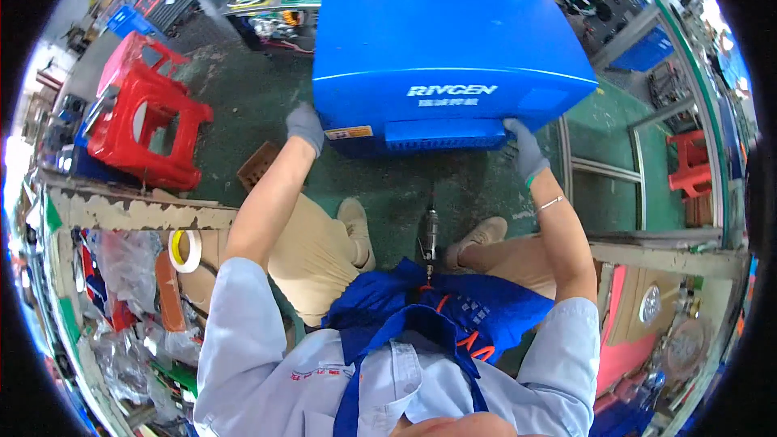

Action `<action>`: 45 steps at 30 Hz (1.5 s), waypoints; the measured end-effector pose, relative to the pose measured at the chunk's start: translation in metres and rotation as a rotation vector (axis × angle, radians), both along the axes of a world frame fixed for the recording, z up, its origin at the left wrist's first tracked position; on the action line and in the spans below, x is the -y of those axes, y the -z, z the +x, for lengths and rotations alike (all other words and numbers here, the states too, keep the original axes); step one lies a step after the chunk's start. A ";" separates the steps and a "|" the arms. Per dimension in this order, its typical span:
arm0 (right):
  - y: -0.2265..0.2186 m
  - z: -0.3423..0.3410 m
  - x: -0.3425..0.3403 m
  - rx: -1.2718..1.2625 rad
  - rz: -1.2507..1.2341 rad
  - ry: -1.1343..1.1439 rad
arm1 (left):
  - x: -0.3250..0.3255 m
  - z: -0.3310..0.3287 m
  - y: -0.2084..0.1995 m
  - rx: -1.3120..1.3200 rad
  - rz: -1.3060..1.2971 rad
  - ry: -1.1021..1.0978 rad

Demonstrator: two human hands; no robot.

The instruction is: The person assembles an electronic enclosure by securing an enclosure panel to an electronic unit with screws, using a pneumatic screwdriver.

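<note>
A large blue metal machine housing [453, 24] with white lettering on its front fills the upper middle, its louvred vent panel [445, 133] low on the front. My left hand [306, 125], in a grey glove, grips the housing's lower left edge. Gloved in grey as well, my right hand [528, 150] holds the lower front edge, right of the vent panel. Some fingertips of both hands are hidden by the housing. Between my feet is a metal power screwdriver [430, 235], pointing toward the housing; an orange coiled cord [477, 348] lies over my blue apron below it.
Red plastic stools [150, 113] stand on the left, and another red stool [689, 163] is at the right. A small brown box [256, 166] is on the green floor. Cluttered shelves [154, 218] flank me. Behind the housing is a bench [271, 6] with wires; people are farther off.
</note>
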State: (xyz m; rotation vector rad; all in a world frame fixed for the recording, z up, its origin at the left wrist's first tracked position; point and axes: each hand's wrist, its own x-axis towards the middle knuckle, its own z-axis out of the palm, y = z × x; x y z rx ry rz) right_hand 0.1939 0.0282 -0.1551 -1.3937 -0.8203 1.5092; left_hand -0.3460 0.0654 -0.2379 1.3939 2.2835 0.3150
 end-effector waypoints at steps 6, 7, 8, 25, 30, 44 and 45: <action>0.032 0.023 0.005 0.231 0.042 -0.184 | 0.051 0.090 -0.021 -0.408 -0.257 0.770; 0.046 0.040 0.001 0.237 0.098 -0.194 | 0.070 0.118 -0.026 -0.027 -0.167 0.579; 0.047 0.042 -0.004 0.226 0.103 -0.192 | 0.084 0.127 -0.040 0.321 -0.081 0.357; 0.005 0.038 0.013 0.170 0.006 -0.077 | 0.093 0.099 -0.031 0.565 -0.041 0.180; 0.025 0.037 0.011 0.197 0.138 -0.023 | 0.099 0.112 -0.046 0.359 -0.069 0.155; -0.024 0.118 -0.040 0.355 0.441 0.490 | 0.049 0.133 -0.183 1.139 0.592 -0.016; -0.049 0.096 -0.032 0.022 0.511 0.563 | 0.045 0.139 -0.186 1.089 0.586 -0.026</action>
